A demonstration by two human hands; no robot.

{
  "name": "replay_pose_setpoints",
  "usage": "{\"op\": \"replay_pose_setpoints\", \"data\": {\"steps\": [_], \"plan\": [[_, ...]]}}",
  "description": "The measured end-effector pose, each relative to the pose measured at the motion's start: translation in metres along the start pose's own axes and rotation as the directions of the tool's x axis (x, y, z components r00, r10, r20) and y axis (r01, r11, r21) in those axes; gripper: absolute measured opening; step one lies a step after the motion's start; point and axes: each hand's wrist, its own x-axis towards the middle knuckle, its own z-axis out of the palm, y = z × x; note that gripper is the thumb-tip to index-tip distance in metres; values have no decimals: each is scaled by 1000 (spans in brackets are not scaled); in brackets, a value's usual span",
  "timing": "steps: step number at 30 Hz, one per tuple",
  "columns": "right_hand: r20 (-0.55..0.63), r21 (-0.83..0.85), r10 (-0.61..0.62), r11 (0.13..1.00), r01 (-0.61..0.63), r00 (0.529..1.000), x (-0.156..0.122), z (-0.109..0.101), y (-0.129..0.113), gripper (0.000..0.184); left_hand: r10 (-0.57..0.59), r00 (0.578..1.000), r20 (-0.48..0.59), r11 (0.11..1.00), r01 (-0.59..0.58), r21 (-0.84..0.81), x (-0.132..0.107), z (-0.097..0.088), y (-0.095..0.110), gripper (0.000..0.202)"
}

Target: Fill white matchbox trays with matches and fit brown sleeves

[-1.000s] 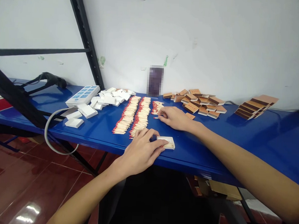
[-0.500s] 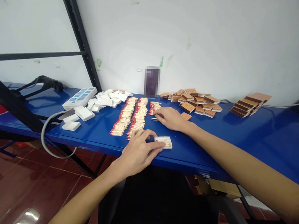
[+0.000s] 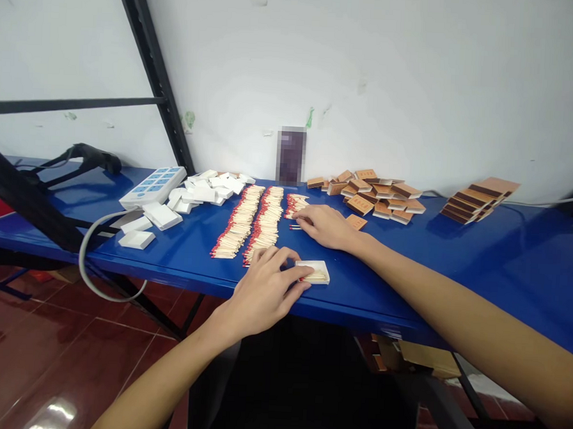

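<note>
Near the front edge of the blue table, my left hand [image 3: 272,284] is closed around the left end of a white matchbox tray [image 3: 323,268], its index finger and thumb at the tray. Several red-tipped matches [image 3: 316,275] lie inside. Further back, my right hand [image 3: 325,225] rests at a short row of matches [image 3: 295,204], fingertips pinched at its near end; what they hold, if anything, is too small to make out. A few loose matches [image 3: 294,227] lie just below those fingers. Two long rows of matches [image 3: 240,222] stretch beside my left hand.
White empty trays [image 3: 204,192] are heaped at the left beside a white power strip [image 3: 154,187] with a grey cable. Brown matchbox sleeves [image 3: 383,195] pile at the back right, with a leaning stack [image 3: 477,199] beyond. A pixelated dark object [image 3: 291,156] stands against the wall.
My left index finger and thumb have shifted slightly left on the tray, showing more of the matches inside. My right hand has stayed nearly still.
</note>
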Motion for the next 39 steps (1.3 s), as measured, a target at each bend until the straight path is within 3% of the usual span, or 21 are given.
{"op": "replay_pose_setpoints", "data": {"steps": [6, 19, 22, 25, 29, 36, 39], "plan": [[-4, -5, -10, 1000, 10, 1000, 0, 0, 0, 30, 5, 1000, 2, 1000, -5, 10, 0, 0, -1, 27], [-62, 190, -45, 980, 56, 997, -4, -2, 6, 25, 16, 1000, -20, 1000, -16, 17, -1, 2, -1, 26], [-77, 221, -15, 975, 32, 997, -7, -5, 7, 26, 16, 1000, -19, 1000, -15, 18, -1, 2, -1, 26], [-87, 149, 32, 989, -19, 996, -8, -11, 11, 26, 13, 1000, -15, 1000, -13, 14, -1, 3, -1, 27], [-26, 48, 34, 998, -33, 999, -9, -19, 18, 20, 16, 1000, -22, 1000, -16, 8, -1, 3, -2, 27], [129, 119, 48, 991, -63, 991, -12, -25, 26, 15, 17, 999, -28, 1000, -17, 9, -1, 2, -1, 28], [124, 123, 28, 991, -44, 992, -12, -25, 26, 18, 18, 999, -31, 1000, -18, 11, -1, 3, -1, 27]]}}
